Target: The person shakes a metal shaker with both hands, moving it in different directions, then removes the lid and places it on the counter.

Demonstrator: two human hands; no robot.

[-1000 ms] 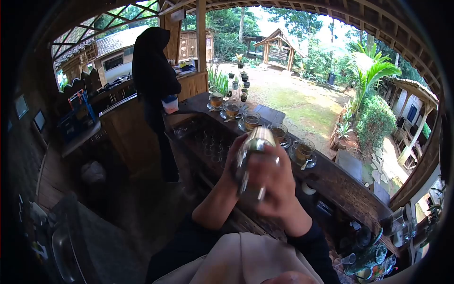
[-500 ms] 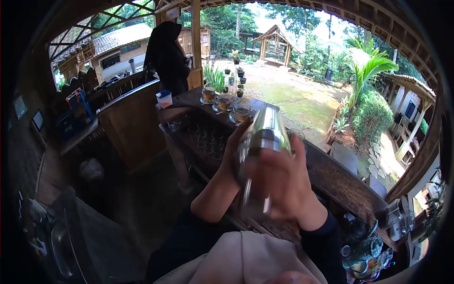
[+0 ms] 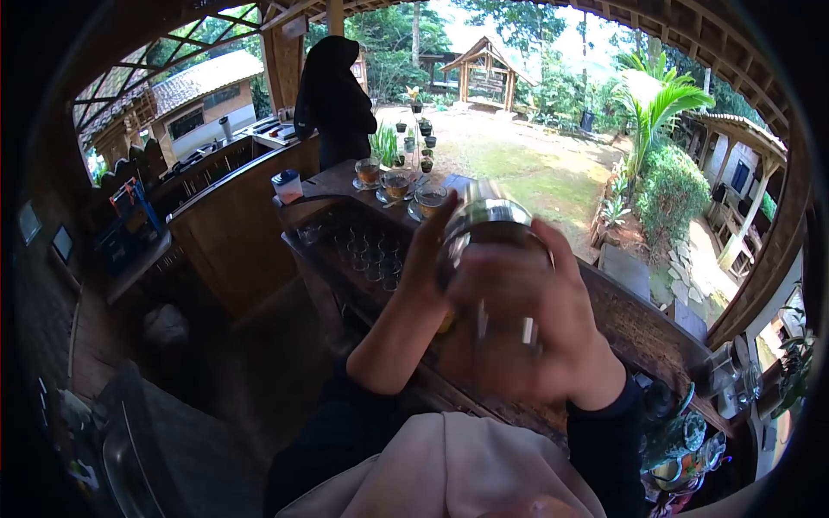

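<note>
A shiny metal and clear container [image 3: 492, 216], blurred by motion, is held up in front of my chest between both hands. My left hand [image 3: 425, 268] wraps round its left side, fingers curled at the upper edge. My right hand [image 3: 540, 319] grips it from the right and below, its fingers smeared by motion. Beyond it, three glass cups of drink on saucers stand on the wooden counter: one at the back [image 3: 368, 173], one in the middle [image 3: 396, 184] and one nearest [image 3: 431, 200].
Several empty glasses [image 3: 367, 252] stand in the counter's recessed part. A lidded plastic tub [image 3: 287, 186] sits at its far left corner. Beyond the counter stands a person in dark clothes [image 3: 335, 104]. Glass jars [image 3: 734, 384] are at the right, a sink [image 3: 125, 466] lower left.
The container and both hands have shifted slightly right and tilted, still together. The view has turned a little, and the person beyond the counter stands in a changed pose.
</note>
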